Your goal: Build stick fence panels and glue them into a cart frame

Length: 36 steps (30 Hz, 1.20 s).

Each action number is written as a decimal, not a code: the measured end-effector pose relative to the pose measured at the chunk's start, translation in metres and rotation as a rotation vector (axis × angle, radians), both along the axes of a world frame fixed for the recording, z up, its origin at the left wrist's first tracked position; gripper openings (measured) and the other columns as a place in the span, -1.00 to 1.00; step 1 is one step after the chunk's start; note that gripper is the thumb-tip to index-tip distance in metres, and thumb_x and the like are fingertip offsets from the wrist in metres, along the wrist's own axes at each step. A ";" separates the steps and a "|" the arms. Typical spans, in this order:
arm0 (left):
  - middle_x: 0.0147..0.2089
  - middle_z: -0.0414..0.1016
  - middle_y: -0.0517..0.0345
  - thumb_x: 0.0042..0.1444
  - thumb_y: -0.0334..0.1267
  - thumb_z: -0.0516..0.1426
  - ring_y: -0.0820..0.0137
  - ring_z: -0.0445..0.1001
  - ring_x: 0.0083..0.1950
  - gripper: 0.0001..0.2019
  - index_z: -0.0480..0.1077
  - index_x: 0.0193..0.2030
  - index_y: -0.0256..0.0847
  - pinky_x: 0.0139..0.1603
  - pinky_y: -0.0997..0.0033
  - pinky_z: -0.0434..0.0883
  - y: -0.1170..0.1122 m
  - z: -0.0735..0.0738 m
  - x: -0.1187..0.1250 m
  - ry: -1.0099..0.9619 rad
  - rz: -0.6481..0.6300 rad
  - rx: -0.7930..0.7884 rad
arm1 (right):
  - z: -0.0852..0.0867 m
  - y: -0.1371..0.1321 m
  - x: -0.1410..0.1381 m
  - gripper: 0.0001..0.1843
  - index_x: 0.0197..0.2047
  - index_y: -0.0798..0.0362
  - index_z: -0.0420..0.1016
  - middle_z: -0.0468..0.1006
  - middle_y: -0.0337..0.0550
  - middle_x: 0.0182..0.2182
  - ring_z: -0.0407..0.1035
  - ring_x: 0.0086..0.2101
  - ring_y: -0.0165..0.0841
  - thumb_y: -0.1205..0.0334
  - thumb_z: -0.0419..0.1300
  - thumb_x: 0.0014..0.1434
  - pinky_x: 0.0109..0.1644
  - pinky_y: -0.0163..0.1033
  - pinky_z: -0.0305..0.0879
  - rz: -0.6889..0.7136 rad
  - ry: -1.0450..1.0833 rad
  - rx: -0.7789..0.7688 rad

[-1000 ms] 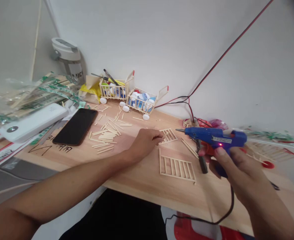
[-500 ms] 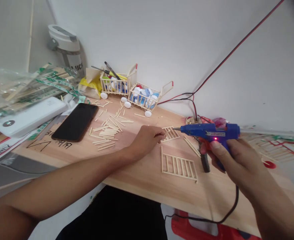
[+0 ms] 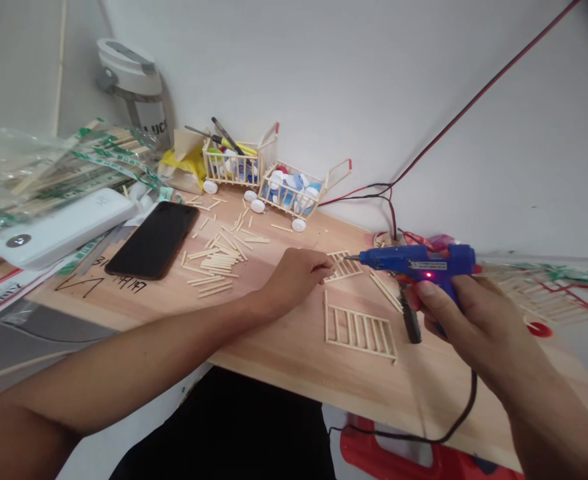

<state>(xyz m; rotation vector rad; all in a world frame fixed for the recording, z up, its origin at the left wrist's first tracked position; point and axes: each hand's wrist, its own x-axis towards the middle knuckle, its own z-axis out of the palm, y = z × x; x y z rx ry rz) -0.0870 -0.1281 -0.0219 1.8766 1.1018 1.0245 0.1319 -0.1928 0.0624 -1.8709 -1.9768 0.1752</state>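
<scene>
My right hand grips a blue hot glue gun with a small red light on. The gun's nozzle points left, over a small ladder-like frame of wooden sticks. Fingers closed, my left hand rests on the table at that frame's left edge; its fingertips are partly hidden, so what they pinch does not show. Nearer to me lies a second, larger stick frame with several rungs. A few long sticks lie between the small frame and the gun.
Loose short sticks are scattered left of my left hand. A black phone and a white power bank lie further left. Two small stick carts stand at the wall. The gun's black cord hangs over the table's front edge.
The view has shifted slightly. The glue gun's nozzle has moved a little left over the small frame, while my left hand stays in nearly the same place.
</scene>
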 end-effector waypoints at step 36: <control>-0.49 0.52 0.22 0.08 -0.39 0.15 0.47 0.45 -0.40 -0.84 0.50 -0.49 -0.27 -0.33 0.50 0.23 0.001 -0.002 0.002 -0.003 0.009 0.015 | 0.003 -0.001 -0.003 -0.52 -0.52 -0.04 0.22 0.34 -0.27 -0.72 0.28 -0.66 -0.32 -0.26 -0.04 0.16 -0.60 -0.27 0.11 0.031 -0.109 0.073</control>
